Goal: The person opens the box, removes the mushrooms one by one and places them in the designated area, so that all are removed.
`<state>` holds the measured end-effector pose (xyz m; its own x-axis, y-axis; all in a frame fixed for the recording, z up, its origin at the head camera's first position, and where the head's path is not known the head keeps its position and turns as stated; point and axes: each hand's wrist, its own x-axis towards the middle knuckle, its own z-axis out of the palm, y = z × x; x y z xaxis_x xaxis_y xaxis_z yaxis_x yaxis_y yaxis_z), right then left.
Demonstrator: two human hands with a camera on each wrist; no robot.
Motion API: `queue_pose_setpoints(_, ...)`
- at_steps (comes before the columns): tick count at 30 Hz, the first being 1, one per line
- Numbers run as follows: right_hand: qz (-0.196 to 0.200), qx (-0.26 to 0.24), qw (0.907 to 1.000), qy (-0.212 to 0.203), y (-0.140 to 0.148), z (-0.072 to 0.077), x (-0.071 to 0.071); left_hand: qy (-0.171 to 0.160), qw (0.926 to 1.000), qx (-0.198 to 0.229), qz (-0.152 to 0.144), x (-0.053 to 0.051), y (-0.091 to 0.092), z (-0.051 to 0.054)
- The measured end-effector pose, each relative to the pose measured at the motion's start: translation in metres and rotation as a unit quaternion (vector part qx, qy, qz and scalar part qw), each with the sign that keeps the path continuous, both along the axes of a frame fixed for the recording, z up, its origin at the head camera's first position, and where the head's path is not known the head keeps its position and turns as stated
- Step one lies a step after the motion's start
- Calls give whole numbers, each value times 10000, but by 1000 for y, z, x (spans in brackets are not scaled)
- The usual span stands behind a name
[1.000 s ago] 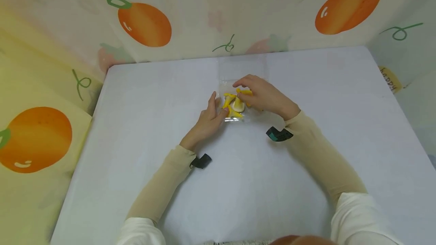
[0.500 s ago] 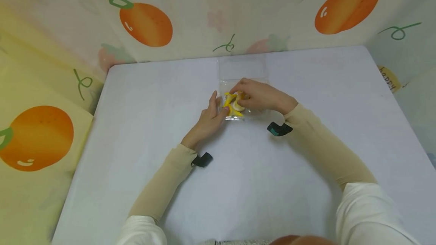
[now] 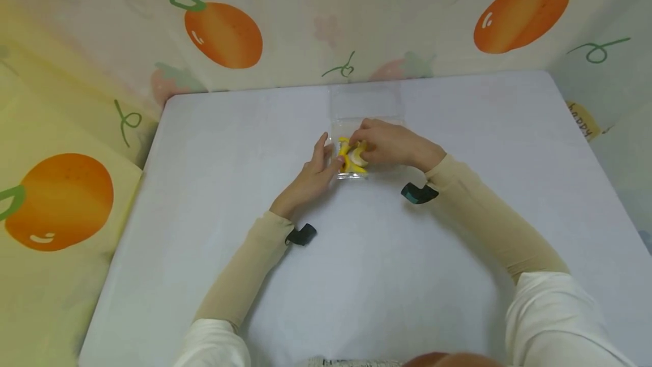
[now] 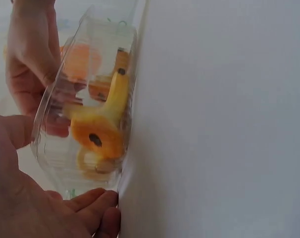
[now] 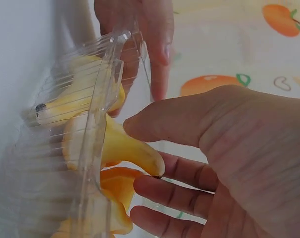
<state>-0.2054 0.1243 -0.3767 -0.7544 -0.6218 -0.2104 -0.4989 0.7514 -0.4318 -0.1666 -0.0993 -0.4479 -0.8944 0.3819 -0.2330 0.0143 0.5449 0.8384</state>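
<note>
A clear plastic clamshell box (image 3: 353, 175) lies near the table's far side with its lid (image 3: 365, 101) folded back. Inside sit several small yellow banana-shaped pieces (image 4: 96, 131), pale in places and dark at the tips. My left hand (image 3: 313, 171) holds the box's left side, thumb at the rim and fingers along the outer wall. From the right, my right hand (image 3: 392, 143) reaches into the box. In the right wrist view its thumb and fingers pinch the dark-tipped end of one yellow piece (image 5: 132, 148). Parts of the other pieces are hidden by the right hand.
A white cloth covers the table (image 3: 204, 186). Behind it hangs a pale curtain (image 3: 285, 27) printed with oranges, meeting the table's back edge just beyond the lid. A small black device (image 3: 301, 235) sits on the left wrist, another black device (image 3: 419, 193) on the right.
My right hand has lowered into the box, its fingers closing around a yellow piece, which has tilted from standing upright. The left hand stays at the box's side.
</note>
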Motion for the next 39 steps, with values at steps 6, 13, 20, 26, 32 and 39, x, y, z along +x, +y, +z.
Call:
queue_pose_setpoints(6, 3, 223, 9997, 141, 0, 0, 2, -109, 9940, 1073, 199, -8, -12, -3)
queue_pose_setpoints(13, -29, 238, 9997, 69, 2, -1, 3, -260, 9810, 1897, 310, -18, -24, -7)
queue_pose_setpoints(20, -101, 396, 9991, -61, 1, 2, 5, -780, 9610, 2642, 251, -22, -30, -15)
queue_pose_setpoints(26, -213, 631, 9978, -7, 0, 4, 6, -821, 9562, 2807, 115, -22, -31, -16)
queue_pose_setpoints(32, -200, 683, 9974, 120, 2, 5, 7, -802, 9554, 2840, 140, -21, -31, -14)
queue_pose_setpoints(39, -259, 572, 9980, 3, 5, 5, 7, -684, 9667, 2463, 75, -19, -31, -14)
